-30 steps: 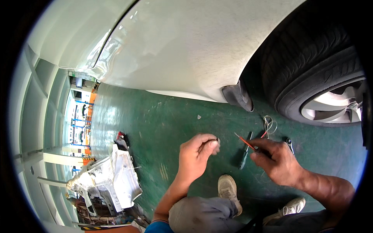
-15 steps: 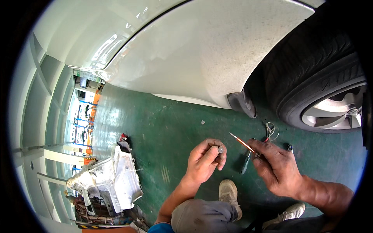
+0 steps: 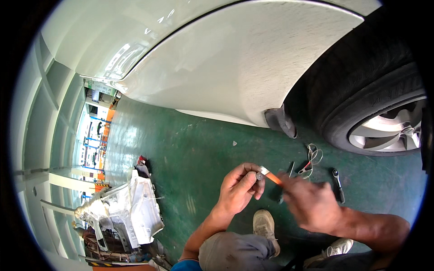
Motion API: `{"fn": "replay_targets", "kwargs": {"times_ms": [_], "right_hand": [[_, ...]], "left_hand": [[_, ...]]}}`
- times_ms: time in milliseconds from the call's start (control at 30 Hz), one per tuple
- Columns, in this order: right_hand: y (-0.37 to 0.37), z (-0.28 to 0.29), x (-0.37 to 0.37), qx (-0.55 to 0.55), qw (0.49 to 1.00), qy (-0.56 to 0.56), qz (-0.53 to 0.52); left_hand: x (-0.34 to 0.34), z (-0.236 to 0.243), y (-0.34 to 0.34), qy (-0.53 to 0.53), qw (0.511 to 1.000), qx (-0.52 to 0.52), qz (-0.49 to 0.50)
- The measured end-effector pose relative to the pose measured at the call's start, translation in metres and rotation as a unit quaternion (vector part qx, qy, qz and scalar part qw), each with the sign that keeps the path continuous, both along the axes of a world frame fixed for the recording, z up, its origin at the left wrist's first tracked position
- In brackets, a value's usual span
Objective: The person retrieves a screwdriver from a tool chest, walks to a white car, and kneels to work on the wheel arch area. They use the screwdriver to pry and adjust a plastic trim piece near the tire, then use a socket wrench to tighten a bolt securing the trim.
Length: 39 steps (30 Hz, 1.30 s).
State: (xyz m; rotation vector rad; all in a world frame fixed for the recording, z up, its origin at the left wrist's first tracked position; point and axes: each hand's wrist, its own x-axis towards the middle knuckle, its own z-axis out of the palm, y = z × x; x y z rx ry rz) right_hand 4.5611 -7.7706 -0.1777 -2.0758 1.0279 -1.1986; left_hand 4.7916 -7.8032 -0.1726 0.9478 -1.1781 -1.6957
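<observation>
My left hand [image 3: 239,189] pinches a small round metal piece [image 3: 259,176] between thumb and fingers; its kind is unclear. My right hand [image 3: 312,203], blurred by motion, grips a slim orange tool with a pale tip [image 3: 274,179]. That tip lies at or just above the metal piece, and I cannot tell if they touch. Below and beyond the right hand, a screwdriver [image 3: 291,169] lies on the floor, its handle mostly covered by the hand. A ratchet wrench [image 3: 338,185] rests to the right of the hand. Past the screwdriver sits a looped wire with a red part [image 3: 313,158].
A white car panel [image 3: 217,67] spans the far side, with a mud flap [image 3: 281,122] by the wheel [image 3: 384,126] at right. A white vehicle body part [image 3: 135,212] stands at left on the green floor [image 3: 194,149]. My shoes [image 3: 266,226] are below my hands.
My right hand has moved slightly left and down, bringing the orange tool's tip from beyond the metal piece to beside it. More of the ratchet wrench now shows. My left hand stays nearly still.
</observation>
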Motion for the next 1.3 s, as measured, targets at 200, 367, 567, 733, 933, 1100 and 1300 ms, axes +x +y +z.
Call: {"fn": "replay_targets", "kwargs": {"times_ms": [200,367,567,733,933,1100,1300], "right_hand": [[0.003,-0.009,-0.006,0.088,0.992,0.05,0.072],[0.002,-0.019,-0.015,0.134,0.987,0.02,0.089],[0.006,-0.029,-0.015,0.147,0.981,0.067,0.106],[0.003,-0.03,-0.015,0.143,0.981,0.076,0.111],[0.002,-0.037,-0.019,0.115,0.982,0.101,0.112],[-0.002,-0.112,-0.05,0.015,0.959,0.261,0.111],[-0.026,-0.113,-0.097,0.409,0.76,0.503,0.044]], "left_hand": [[0.004,-0.002,-0.003,0.08,0.995,0.06,-0.02],[0.009,-0.007,-0.004,0.17,0.976,0.132,-0.021],[0.014,-0.014,-0.005,0.186,0.973,0.128,-0.039],[0.015,-0.014,-0.007,0.192,0.972,0.131,-0.037],[0.015,-0.016,-0.009,0.202,0.97,0.129,-0.048],[0.017,-0.05,-0.016,0.081,0.99,0.117,-0.003],[0.018,-0.179,0.007,-0.284,0.939,0.183,-0.067]]}}
